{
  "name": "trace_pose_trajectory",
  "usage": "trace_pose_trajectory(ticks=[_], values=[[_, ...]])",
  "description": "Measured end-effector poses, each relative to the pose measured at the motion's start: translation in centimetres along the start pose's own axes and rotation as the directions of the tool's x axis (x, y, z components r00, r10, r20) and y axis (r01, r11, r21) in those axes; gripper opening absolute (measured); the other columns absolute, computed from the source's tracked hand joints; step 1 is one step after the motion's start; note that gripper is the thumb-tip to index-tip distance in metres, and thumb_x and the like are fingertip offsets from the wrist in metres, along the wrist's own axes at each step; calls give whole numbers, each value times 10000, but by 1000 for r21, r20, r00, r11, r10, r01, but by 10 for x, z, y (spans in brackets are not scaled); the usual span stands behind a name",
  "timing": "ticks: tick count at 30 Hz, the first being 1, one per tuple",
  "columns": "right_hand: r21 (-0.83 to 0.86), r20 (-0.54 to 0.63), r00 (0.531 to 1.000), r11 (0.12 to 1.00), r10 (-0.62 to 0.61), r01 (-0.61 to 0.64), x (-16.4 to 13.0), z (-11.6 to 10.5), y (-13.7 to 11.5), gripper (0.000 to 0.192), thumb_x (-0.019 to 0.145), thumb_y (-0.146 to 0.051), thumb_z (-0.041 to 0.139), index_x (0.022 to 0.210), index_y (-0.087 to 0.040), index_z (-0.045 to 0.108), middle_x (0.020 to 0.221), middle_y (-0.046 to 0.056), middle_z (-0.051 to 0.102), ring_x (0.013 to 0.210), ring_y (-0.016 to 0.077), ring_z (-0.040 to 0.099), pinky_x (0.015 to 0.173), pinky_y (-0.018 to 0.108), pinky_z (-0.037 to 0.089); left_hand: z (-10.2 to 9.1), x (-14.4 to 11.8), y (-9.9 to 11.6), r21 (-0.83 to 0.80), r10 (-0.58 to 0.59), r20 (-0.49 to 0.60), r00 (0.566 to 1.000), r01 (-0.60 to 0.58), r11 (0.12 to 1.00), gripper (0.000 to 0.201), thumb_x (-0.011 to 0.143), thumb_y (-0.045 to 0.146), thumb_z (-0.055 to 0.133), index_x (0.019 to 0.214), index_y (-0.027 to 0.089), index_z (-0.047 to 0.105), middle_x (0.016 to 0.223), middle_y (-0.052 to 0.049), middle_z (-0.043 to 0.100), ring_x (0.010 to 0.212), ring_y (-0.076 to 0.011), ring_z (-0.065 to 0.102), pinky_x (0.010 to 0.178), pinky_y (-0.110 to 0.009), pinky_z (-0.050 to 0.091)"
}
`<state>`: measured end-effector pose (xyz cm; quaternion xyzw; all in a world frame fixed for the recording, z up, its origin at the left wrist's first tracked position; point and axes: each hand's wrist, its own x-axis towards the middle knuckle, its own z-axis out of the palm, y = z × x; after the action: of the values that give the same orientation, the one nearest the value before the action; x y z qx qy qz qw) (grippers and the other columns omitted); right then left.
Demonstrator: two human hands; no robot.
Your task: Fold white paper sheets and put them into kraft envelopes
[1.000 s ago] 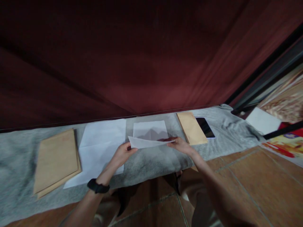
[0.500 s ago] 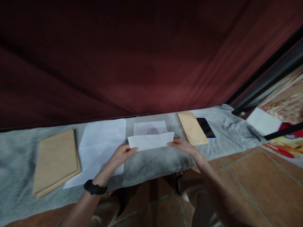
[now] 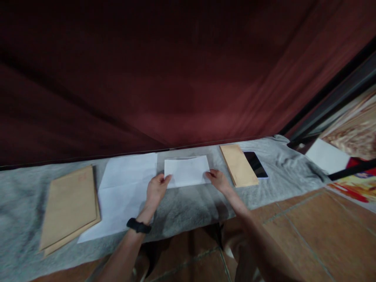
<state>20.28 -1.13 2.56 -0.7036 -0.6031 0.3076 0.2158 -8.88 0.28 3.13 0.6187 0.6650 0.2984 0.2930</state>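
While the left hand (image 3: 157, 188) and right hand (image 3: 219, 181) each pinch one end of a small white paper (image 3: 188, 171), thumbs on top, it sits above the middle of a long, narrow surface draped in rumpled grey cloth (image 3: 188, 211). Leftward on the cloth are a creased white sheet (image 3: 129, 176) and large brown envelopes (image 3: 70, 207); rightward, smaller tan envelopes (image 3: 239, 166) beside a dark phone (image 3: 256, 165). Behind hangs a deep red curtain (image 3: 176, 78); below, terracotta floor tiles (image 3: 331, 231) with pale joints. At far right, a colourful printed panel (image 3: 357, 190).
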Motion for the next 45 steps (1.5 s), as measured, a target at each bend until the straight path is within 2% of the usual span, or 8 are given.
trace_pose_trajectory(ticks=[7, 10, 15, 22, 27, 33, 40, 45], values=[[-262, -75, 997, 964, 32, -51, 2, 6, -9, 307, 1008, -369, 500, 917, -204, 742, 859, 69, 766, 796, 186, 688, 660, 246, 422, 5, 4, 9, 284, -72, -6, 997, 71, 956, 316, 924, 468, 506, 721, 244, 600, 607, 8, 592, 604, -177, 550, 560, -261, 315], [-326, -83, 994, 940, 73, -97, 3, 9, -15, 319, 1025, -382, 479, 991, -211, 746, 965, 108, 778, 900, 217, 718, 711, 263, 458, 7, 1, 18, 376, -102, -38, 994, 109, 920, 306, 963, 445, 478, 1018, 229, 687, 778, -58, 718, 724, -232, 653, 598, -283, 367], [-371, -89, 989, 918, 116, -141, 4, 11, -20, 364, 1053, -402, 442, 1090, -184, 731, 1044, 153, 767, 973, 256, 727, 774, 302, 494, 10, 1, 26, 343, -106, -95, 990, 132, 930, 499, 998, 439, 453, 1425, 192, 532, 1019, -134, 767, 886, -290, 720, 714, -336, 471], [-395, -110, 984, 902, 140, -172, 4, 11, -25, 350, 1050, -404, 460, 1114, -188, 728, 1032, 157, 762, 974, 265, 732, 779, 314, 517, 10, 1, 27, 354, -75, -87, 993, 101, 930, 561, 993, 386, 486, 1516, 188, 439, 1008, -118, 768, 887, -277, 727, 751, -341, 514], [-439, -111, 983, 880, 148, -182, 2, 8, -32, 344, 1048, -399, 458, 1124, -200, 728, 1064, 148, 767, 984, 254, 734, 775, 299, 513, 21, -16, 30, 623, 196, -44, 980, -126, 772, 504, 967, 129, 359, 1438, 149, 539, 1243, -210, 680, 1115, -319, 644, 948, -441, 483], [-498, -94, 987, 852, 133, -162, -1, 7, -32, 388, 1053, -409, 431, 1157, -173, 722, 1091, 167, 766, 1030, 268, 726, 779, 303, 494, 35, -34, 33, 612, 361, 64, 930, -322, 722, 576, 912, 7, 304, 1417, 129, 553, 1538, -207, 492, 1377, -350, 486, 1137, -551, 353], [-530, -98, 988, 833, 122, -156, -1, 6, -32, 378, 1049, -387, 440, 1152, -161, 726, 1062, 172, 771, 1026, 263, 726, 784, 295, 481, 46, -48, 37, 641, 392, 173, 903, -406, 652, 530, 956, 49, 327, 1433, 144, 536, 1474, -182, 566, 1425, -302, 475, 1215, -542, 290], [-540, -102, 987, 827, 120, -157, -2, 6, -32, 408, 1055, -394, 417, 1157, -150, 727, 1048, 173, 770, 1031, 265, 726, 773, 290, 473, 49, -51, 38, 607, 421, 191, 887, -444, 659, 536, 947, 25, 281, 1419, 41, 535, 1453, -269, 557, 1414, -352, 483, 1204, -560, 286]])
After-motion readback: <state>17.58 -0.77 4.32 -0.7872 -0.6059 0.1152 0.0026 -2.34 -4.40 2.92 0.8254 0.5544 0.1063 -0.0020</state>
